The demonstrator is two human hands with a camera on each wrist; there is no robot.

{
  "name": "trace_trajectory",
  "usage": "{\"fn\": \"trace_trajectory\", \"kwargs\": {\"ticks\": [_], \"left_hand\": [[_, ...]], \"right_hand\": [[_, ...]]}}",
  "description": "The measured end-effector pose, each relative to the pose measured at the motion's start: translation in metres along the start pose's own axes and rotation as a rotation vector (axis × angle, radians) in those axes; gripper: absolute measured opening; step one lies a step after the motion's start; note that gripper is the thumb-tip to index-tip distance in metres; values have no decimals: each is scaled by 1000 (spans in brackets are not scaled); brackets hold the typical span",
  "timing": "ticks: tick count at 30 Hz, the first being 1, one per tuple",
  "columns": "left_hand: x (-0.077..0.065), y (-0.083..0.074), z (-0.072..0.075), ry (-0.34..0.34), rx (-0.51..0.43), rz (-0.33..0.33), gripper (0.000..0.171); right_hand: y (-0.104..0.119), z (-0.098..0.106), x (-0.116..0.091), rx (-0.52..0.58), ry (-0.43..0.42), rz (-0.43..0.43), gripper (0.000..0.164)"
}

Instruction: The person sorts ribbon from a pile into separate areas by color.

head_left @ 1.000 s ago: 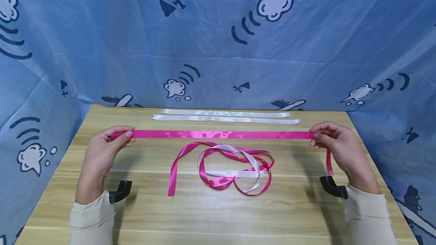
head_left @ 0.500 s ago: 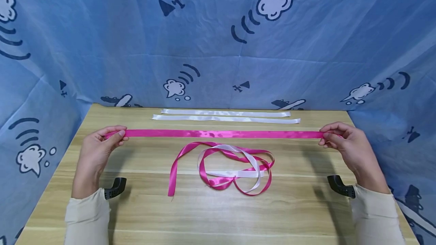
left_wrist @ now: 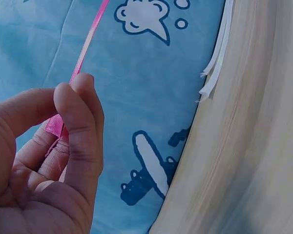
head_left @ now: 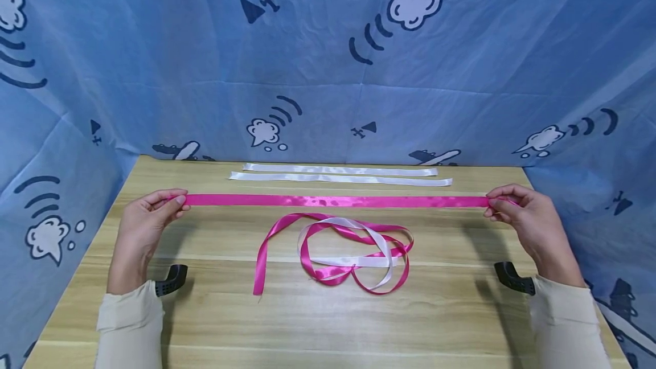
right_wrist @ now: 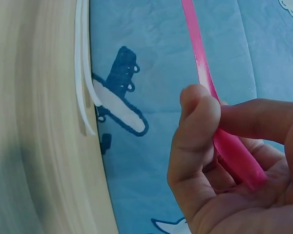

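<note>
A pink satin ribbon is stretched straight and level between my two hands, raised over the table. At its left end, my left hand pinches it between thumb and fingers; in the left wrist view a short pink tail shows behind the fingertips. My right hand pinches the other end, and its tail lies against the palm in the right wrist view. Below the taut ribbon, a loose tangle of pink ribbon and white ribbon lies looped on the table.
Two white ribbon strips, one farther back and one nearer, lie side by side along the back edge of the wooden table. Blue printed cloth hangs behind the table and along both sides.
My hands have moved farther apart, drawing out a longer stretch of pink ribbon. The tail that hung below my right hand no longer shows in the head view. The tangle has stayed put.
</note>
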State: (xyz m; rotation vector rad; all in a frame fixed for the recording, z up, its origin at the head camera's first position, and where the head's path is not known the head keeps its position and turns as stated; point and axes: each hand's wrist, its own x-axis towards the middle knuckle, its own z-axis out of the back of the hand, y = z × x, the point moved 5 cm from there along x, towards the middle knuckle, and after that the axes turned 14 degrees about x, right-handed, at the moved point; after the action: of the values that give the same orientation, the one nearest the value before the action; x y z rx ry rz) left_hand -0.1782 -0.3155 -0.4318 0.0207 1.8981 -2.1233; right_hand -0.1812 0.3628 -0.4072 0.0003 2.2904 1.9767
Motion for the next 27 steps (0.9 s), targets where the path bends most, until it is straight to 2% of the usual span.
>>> {"fn": "trace_trajectory", "kwargs": {"ticks": [8, 15, 25, 27], "left_hand": [[8, 4, 0, 2, 13, 1, 25], [15, 7, -4, -8, 62, 5, 24], [23, 13, -3, -25, 155, -7, 25], [25, 15, -3, -21, 180, 0, 22]], "right_hand": [[-4, 5, 6, -22, -74, -26, 23], [-12, 12, 10, -16, -103, -54, 25], [-21, 18, 17, -189, -144, -105, 26], [-25, 19, 18, -188, -141, -116, 25]]}}
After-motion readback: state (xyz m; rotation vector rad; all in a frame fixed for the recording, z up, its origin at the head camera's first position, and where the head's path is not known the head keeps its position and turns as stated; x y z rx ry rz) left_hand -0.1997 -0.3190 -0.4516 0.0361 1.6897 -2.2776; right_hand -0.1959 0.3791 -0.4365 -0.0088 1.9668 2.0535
